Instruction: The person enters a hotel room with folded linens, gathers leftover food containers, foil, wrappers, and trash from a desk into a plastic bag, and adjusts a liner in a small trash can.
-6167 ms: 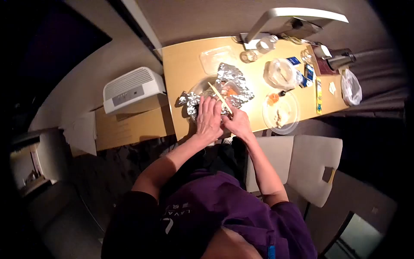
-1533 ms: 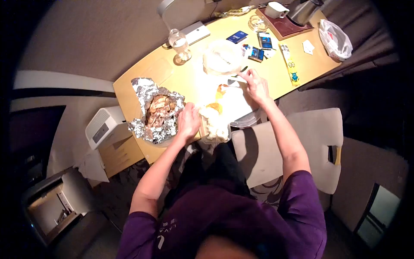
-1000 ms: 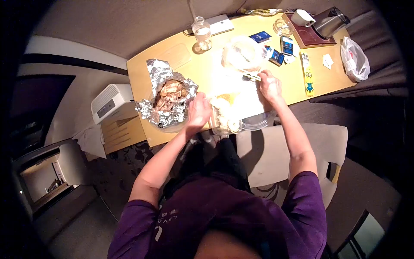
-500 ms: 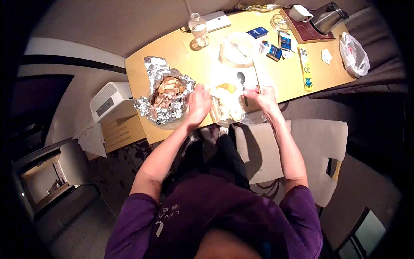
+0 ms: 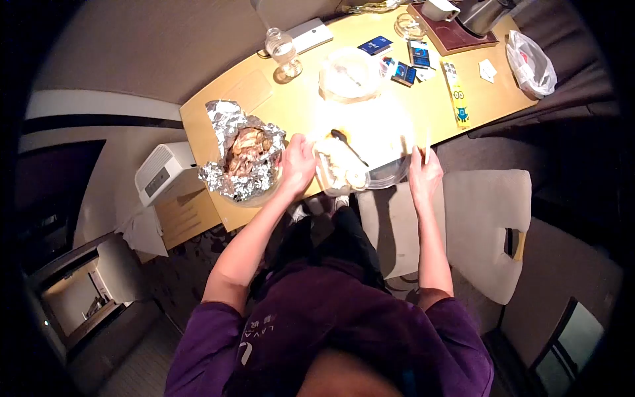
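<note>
- Your purple shirt [image 5: 397,337] shows the letters "LAVA" on the chest, with two small characters and a white logo; the rest is lost in folds.
- Your hands are apart. Your right hand [image 5: 425,177] is closed on a pale stick [image 5: 428,148], just off the near edge of the table [image 5: 489,92].
- Your left hand [image 5: 299,165] is curled at the left side of the tub [image 5: 340,188]; you can't tell whether it grips.
- That tub sits at the table's near edge, its pale food washed out by glare, with a black spoon [image 5: 350,148] lying over it.
- A clear plate [image 5: 389,176] juts past the near edge, to the tub's right.
- Crumpled foil [image 5: 228,122] holds brown food [image 5: 249,151] by the left corner.
- Toward the right end, a yellow pack [image 5: 458,98] carries a goggled cartoon figure; its printing is too small to read.
- Two dark blue boxes [image 5: 402,74] and a blue booklet [image 5: 375,45] bear pale lettering, unreadable here.
- A clear bottle [image 5: 281,47] stands near the far edge.
- A white cup [image 5: 439,9] and a kettle [image 5: 484,16] are on the red tray [image 5: 456,36] at the far right corner.
</note>
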Demonstrator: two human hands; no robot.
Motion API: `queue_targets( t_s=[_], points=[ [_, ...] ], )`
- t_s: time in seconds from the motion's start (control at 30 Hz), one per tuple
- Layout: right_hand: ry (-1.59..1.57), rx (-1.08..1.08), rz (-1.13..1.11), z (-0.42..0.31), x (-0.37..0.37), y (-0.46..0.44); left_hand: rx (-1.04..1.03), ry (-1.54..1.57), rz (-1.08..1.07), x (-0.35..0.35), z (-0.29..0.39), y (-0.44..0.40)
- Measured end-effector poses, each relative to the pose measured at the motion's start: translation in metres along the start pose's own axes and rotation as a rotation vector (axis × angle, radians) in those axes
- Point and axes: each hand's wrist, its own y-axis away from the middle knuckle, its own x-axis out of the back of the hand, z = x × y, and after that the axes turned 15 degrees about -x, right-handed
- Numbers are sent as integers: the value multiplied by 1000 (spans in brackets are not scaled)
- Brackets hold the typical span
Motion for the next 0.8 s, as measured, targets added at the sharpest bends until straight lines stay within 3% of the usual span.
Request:
queue_targets(
  t_s=[0.07,0.1,0.13,0.2,0.23,0.47,0.5,0.63,0.7,0.73,0.8],
  points=[
    [183,-268,-150,44,6,-2,43,-129,-99,2,-19,6],
    [-113,-425,-295,90,-12,-3,78,-79,-88,-3,-37,13],
    [-332,-824,-558,73,2,3,82,-81,-89,-1,-46,20],
    [-581,-884,-805,77,-4,13,-28,18,-91,4,-62,38],
    [-563,-877,-859,78,-7,16,-156,-125,-36,1,-77,47],
    [-709,-884,-829,79,-8,17,-3,-83,-38,6,-74,67],
    [-690,-875,-828,78,-2,14,-60,-135,-19,7,-70,64],
    [-630,-836,-736,83,26,0,52,-107,61,-4,-66,57],
    [-638,-825,-691,83,40,-9,-263,-194,146,-12,-68,51],
    [-660,-815,-662,86,50,-15,-260,-180,149,-21,-66,45],
    [-684,-763,-592,50,89,-27,-594,-511,265,-34,-55,35]
  ],
)
